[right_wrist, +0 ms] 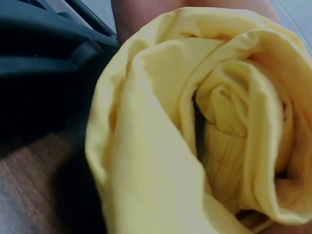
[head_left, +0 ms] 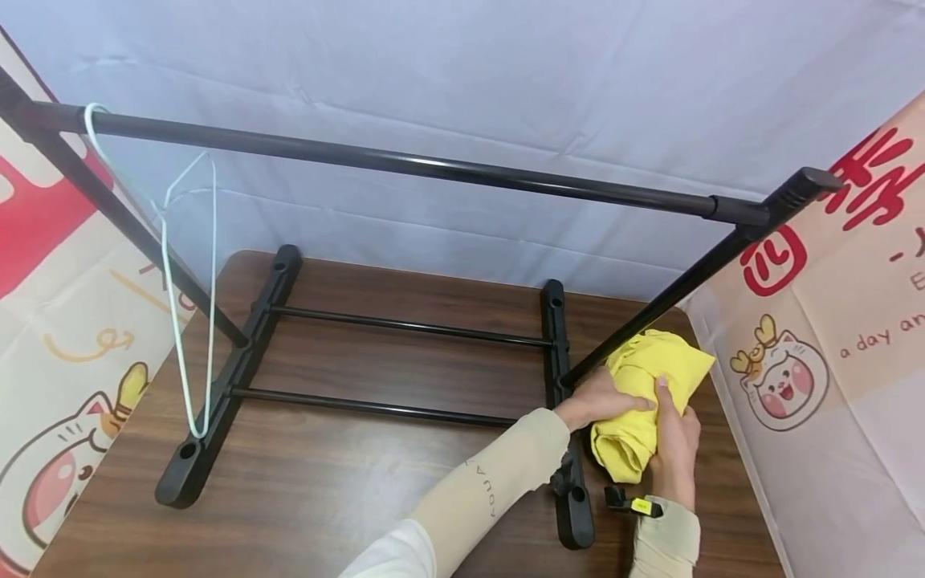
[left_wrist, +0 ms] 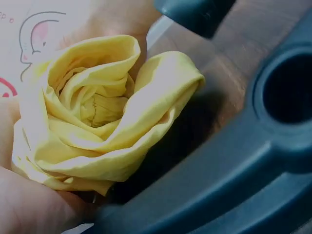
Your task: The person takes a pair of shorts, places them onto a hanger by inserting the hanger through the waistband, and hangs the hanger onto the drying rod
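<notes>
A rolled yellow cloth [head_left: 639,401], perhaps a garment, sits at the right end of the table beside the rack's right foot. Both hands grip it. My left hand [head_left: 601,399] holds its left side, with the thumb lying over the top. From the right, my right hand [head_left: 675,441] clasps the roll, thumb up on the cloth. Looking into the roll's end, the left wrist view shows spiralled layers of the yellow cloth [left_wrist: 92,112]. The same coiled cloth [right_wrist: 195,122] fills most of the right wrist view. Fingers beneath the roll are hidden.
A black clothes rack [head_left: 405,160] stands on the wooden table [head_left: 347,474], its right post close to the left hand. One white hanger [head_left: 169,305] hangs at the left of its top bar. Pale cloth walls [head_left: 462,72] enclose the back and sides.
</notes>
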### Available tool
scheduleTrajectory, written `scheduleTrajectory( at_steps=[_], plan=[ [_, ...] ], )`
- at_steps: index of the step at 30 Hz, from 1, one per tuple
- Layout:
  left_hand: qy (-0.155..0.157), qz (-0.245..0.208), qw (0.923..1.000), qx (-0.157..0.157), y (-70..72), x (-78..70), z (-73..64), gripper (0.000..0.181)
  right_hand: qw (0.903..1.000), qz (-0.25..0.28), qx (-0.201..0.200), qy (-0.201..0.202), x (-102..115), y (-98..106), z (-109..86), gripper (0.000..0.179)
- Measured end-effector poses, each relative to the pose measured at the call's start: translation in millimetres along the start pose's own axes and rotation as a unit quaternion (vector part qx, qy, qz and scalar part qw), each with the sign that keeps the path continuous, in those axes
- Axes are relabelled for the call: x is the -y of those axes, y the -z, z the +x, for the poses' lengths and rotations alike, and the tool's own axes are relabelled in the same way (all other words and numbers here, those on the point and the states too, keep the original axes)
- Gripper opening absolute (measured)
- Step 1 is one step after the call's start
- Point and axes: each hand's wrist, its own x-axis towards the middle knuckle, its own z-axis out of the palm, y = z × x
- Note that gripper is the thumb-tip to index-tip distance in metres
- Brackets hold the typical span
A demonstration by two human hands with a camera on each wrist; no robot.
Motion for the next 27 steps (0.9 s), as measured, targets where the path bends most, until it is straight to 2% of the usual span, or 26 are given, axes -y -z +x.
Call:
scheduleTrajectory(
  at_steps=[2, 7, 11, 13, 17, 20, 24, 25, 27],
  plan=[
    [-0.005, -0.003, 0.9999, 0.011, 0.3, 0.5, -1.1, 0.063, 0.9999, 0.008, -0.007, -0.004, 0, 0, -0.7, 0.058],
    [-0.038, 0.011, 0.9985, 0.037, 3.0, 0.3, -3.5, 0.054, 0.9993, 0.035, -0.015, 0.001, 4, 2, -6.5, 0.059],
    [-0.083, 0.076, 0.9931, 0.032, 3.7, -6.9, -7.7, 0.057, 0.9942, 0.105, -0.021, 0.014, 11, 3, -15.3, 0.048],
    [-0.096, 0.11, 0.989, 0.024, 3.9, -11.8, -11.7, 0.062, 0.9902, 0.136, -0.026, 0.021, 15, 4, -21.0, 0.044],
    [-0.128, 0.135, 0.9821, 0.028, 8.4, -20.9, -22.0, 0.07, 0.9804, 0.186, -0.039, 0.05, 23, 3, -34.0, 0.042],
    [-0.164, 0.142, 0.9755, 0.036, 13.8, -27.1, -30.1, 0.071, 0.9719, 0.216, -0.045, 0.082, 31, 0, -45.4, 0.044],
    [-0.19, 0.171, 0.9662, 0.035, 18.3, -34.5, -45.1, 0.077, 0.9579, 0.25, -0.062, 0.128, 37, 0, -64.7, 0.045],
    [-0.197, 0.178, 0.9635, 0.035, 18.6, -36.3, -49.7, 0.078, 0.9523, 0.26, -0.069, 0.144, 37, 0, -70.0, 0.045],
    [-0.218, 0.19, 0.9564, 0.04, 19.9, -40.2, -59.7, 0.083, 0.9325, 0.301, -0.078, 0.183, 38, 0, -80.6, 0.045]
  ],
)
